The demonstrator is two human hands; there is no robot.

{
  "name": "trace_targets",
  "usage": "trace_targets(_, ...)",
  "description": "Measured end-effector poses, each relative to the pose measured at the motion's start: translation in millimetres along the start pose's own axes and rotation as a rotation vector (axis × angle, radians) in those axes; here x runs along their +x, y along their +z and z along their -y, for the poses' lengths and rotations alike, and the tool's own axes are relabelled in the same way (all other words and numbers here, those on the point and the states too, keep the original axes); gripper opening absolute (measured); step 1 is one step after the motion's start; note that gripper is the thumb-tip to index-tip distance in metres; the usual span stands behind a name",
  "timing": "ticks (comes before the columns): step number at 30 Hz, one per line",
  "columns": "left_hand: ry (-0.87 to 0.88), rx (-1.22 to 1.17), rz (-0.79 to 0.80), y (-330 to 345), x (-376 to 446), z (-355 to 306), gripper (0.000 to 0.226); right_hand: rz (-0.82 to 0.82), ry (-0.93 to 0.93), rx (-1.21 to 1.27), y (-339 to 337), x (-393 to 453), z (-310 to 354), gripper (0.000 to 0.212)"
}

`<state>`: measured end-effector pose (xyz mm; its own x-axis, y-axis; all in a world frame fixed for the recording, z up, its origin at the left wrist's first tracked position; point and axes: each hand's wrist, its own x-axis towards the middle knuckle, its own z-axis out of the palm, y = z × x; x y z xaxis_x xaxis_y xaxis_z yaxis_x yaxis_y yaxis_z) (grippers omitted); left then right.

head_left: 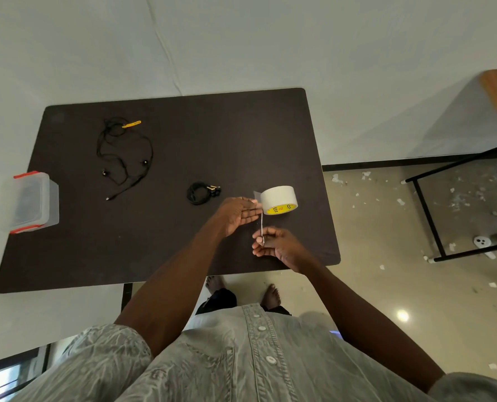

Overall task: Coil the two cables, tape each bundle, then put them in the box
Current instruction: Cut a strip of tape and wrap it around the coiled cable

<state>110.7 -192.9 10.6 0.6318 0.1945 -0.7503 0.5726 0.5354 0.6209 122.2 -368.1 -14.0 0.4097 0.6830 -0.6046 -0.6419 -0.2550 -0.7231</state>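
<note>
A white tape roll with a yellow core stands on the dark table at the right. My left hand pinches the pulled-out end of the tape next to the roll. My right hand grips small metal scissors, their blades pointing up toward the tape strip. A coiled black cable lies just left of my hands. A second black cable with a yellow strap sprawls loose at the back left. The clear box with red clips sits at the table's left edge.
A chair with a black metal frame stands on the floor to the right, among scraps of white paper. My bare feet show below the table's near edge. White sheeting surrounds the table at the back and left.
</note>
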Motion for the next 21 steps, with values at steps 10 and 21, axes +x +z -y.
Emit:
trace_targets(10, -0.004, 0.006, -0.001, 0.6, -0.1, -1.3, 0.006, 0.022, 0.066, 0.084, -2.5, 5.1, 7.8, 0.019)
trace_targets(21, -0.005, -0.028, -0.035, 3.4, 1.5, -0.7, 0.01, 0.021, 0.037, 0.114, -10.8, 14.4, 9.9, 0.034)
